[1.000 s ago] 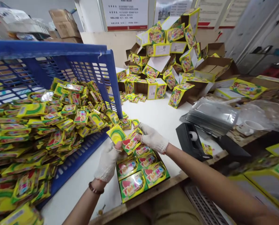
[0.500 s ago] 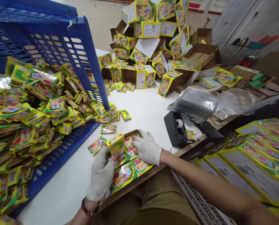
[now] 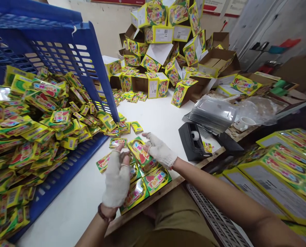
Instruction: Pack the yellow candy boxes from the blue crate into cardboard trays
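My right hand (image 3: 160, 151), in a white glove with bare fingertips, grips the right edge of a small yellow-green candy packet (image 3: 139, 151) printed with a watermelon. The packet tilts above an open carton filled with rows of like packets (image 3: 156, 180) marked "TWINS". My left hand (image 3: 117, 180), gloved the same way, hovers at the carton's left side with its fingers apart; it appears to hold nothing. Its palm hides part of the carton's left side. Loose packets (image 3: 117, 142) lie on the white table just beyond my left fingertips.
A blue crate (image 3: 101, 72) heaped with packets (image 3: 47, 113) stands at the left. Printed cartons (image 3: 155, 34) are stacked at the back. A black tape dispenser (image 3: 191, 142), clear plastic trays (image 3: 212, 115) and a white cup (image 3: 245, 123) sit to the right. Filled cartons (image 3: 268, 181) stand lower right.
The packet that my left hand held has turned its printed face up and is now in my right hand. My left hand has let go and opened.
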Motion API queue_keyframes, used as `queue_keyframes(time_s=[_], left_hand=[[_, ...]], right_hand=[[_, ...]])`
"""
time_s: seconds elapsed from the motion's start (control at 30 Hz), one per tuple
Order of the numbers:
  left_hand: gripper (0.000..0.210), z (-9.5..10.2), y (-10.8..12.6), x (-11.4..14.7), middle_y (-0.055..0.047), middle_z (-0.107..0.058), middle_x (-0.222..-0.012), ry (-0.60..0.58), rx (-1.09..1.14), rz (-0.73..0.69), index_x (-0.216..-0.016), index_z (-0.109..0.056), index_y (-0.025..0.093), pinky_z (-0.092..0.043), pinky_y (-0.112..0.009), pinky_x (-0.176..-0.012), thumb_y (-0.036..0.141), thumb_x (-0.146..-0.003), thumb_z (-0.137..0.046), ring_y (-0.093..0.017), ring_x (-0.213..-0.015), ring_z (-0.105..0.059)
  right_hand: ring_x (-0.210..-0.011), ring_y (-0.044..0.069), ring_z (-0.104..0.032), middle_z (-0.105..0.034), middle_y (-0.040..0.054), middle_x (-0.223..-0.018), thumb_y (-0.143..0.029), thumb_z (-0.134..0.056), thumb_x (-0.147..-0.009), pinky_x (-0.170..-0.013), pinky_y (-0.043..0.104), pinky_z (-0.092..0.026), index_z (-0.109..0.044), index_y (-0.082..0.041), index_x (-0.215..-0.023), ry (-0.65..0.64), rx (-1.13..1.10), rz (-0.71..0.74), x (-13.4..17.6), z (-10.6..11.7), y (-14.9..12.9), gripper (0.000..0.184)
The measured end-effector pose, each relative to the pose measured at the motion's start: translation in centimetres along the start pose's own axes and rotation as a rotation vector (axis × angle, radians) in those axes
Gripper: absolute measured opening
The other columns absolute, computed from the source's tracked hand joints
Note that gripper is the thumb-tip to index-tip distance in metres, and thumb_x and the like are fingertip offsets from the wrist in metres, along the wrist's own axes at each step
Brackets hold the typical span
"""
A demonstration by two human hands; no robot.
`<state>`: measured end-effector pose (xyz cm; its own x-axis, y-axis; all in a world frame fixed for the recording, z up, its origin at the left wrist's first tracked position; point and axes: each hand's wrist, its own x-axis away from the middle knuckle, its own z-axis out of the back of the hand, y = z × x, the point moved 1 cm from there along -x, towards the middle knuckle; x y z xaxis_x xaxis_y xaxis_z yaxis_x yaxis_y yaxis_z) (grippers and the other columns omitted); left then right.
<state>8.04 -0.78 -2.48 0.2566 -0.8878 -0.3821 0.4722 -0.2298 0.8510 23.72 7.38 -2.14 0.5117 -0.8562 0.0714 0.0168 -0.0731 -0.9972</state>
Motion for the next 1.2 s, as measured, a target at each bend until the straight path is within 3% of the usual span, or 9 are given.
queue_keyframes(time_s=[0.1,0.2,0.3,0.47,0.57,0.7,0.9,1.03,1.2], left_hand=[[0.060,-1.0,0.9,-0.9,-0.012,-0.064,-0.121,-0.224,0.319,0.336,-0.144,-0.036,0.021,-0.058,-0.042,-0.082,0.045,-0.091,-0.049,-0.023,-0.096,-0.068],[0.055,-1.8,0.8,-2.0,-0.010,-0.065,-0.124,-0.335,0.190,0.242,-0.134,-0.051,0.019,-0.051,-0.042,-0.096,0.044,-0.085,-0.055,-0.025,-0.112,-0.062],[0.046,-1.6,-0.6,-4.0,-0.010,-0.066,-0.124,-0.297,-0.053,0.081,-0.125,-0.061,0.017,-0.044,-0.041,-0.105,0.040,-0.086,-0.049,-0.024,-0.117,-0.059],[0.041,2.5,-5.3,-7.2,-0.010,-0.067,-0.117,-0.170,-0.484,0.045,-0.114,-0.066,0.019,-0.044,-0.040,-0.102,0.027,-0.080,-0.045,-0.026,-0.112,-0.059],[0.043,5.4,-8.1,-6.9,-0.013,-0.061,-0.127,-0.351,-0.740,0.181,-0.117,-0.064,0.019,-0.046,-0.041,-0.097,0.029,-0.078,-0.048,-0.030,-0.114,-0.058],[0.045,7.3,-10.4,-3.7,-0.012,-0.062,-0.123,-0.560,-0.789,0.134,-0.119,-0.058,0.018,-0.047,-0.036,-0.092,0.026,-0.076,-0.049,-0.026,-0.109,-0.059],[0.051,8.0,-11.6,-1.1,-0.016,-0.062,-0.124,-0.182,-0.652,0.301,-0.124,-0.054,0.015,-0.048,-0.040,-0.093,0.035,-0.077,-0.054,-0.029,-0.109,-0.060],[0.066,7.5,-8.7,-1.7,-0.015,-0.062,-0.122,0.008,-0.389,0.291,-0.131,-0.050,0.014,-0.048,-0.043,-0.096,0.050,-0.076,-0.059,-0.028,-0.107,-0.061],[0.062,5.2,-3.4,-1.4,-0.009,-0.062,-0.120,-0.038,-0.286,0.121,-0.131,-0.052,0.019,-0.046,-0.043,-0.099,0.050,-0.078,-0.061,-0.025,-0.108,-0.060]], right_hand=[[-0.065,0.012,-0.053,-0.055,-0.0029,-0.081,-0.034,-0.068,-0.074,-0.058,0.024,-0.046,-0.026,-0.020,-0.142,0.072,-0.062,0.102,-0.3,0.1,-0.3,0.081],[-0.078,0.014,-0.056,-0.059,0.0019,-0.094,-0.029,-0.070,-0.072,-0.068,0.026,-0.050,-0.038,-0.020,-0.137,0.109,0.071,0.207,-0.3,1.1,-1.0,0.073],[-0.078,0.014,-0.056,-0.060,0.0021,-0.092,-0.028,-0.060,-0.079,-0.072,0.028,-0.050,-0.055,-0.017,-0.121,0.128,0.234,0.169,-0.6,2.5,-1.0,0.044],[-0.091,0.018,-0.059,-0.063,0.0045,-0.101,-0.021,-0.045,-0.085,-0.087,0.033,-0.049,-0.055,-0.017,-0.120,0.418,0.472,0.153,-1.4,2.7,1.4,0.037],[-0.099,0.021,-0.059,-0.064,0.0076,-0.105,-0.022,-0.045,-0.088,-0.093,0.036,-0.047,-0.054,-0.017,-0.121,0.444,0.656,0.091,-1.4,1.5,2.6,0.035],[-0.118,0.026,-0.053,-0.058,0.0147,-0.125,-0.024,-0.051,-0.087,-0.102,0.039,-0.042,-0.057,-0.014,-0.122,0.321,0.946,0.027,-1.2,0.3,2.9,0.037],[-0.148,0.040,-0.011,-0.020,0.0231,-0.159,-0.043,-0.052,-0.091,-0.115,0.063,-0.011,-0.031,-0.007,-0.151,-0.025,1.343,0.038,-0.5,0.4,3.1,0.073],[-0.148,0.041,-0.011,-0.016,0.0238,-0.160,-0.051,-0.055,-0.087,-0.116,0.064,-0.009,-0.029,-0.008,-0.152,-0.120,1.429,0.023,0.3,0.5,2.5,0.083],[-0.144,0.037,-0.028,-0.030,0.0260,-0.154,-0.040,-0.056,-0.089,-0.115,0.055,-0.026,-0.033,-0.002,-0.149,-0.076,1.343,0.186,1.8,1.1,2.6,0.074]])
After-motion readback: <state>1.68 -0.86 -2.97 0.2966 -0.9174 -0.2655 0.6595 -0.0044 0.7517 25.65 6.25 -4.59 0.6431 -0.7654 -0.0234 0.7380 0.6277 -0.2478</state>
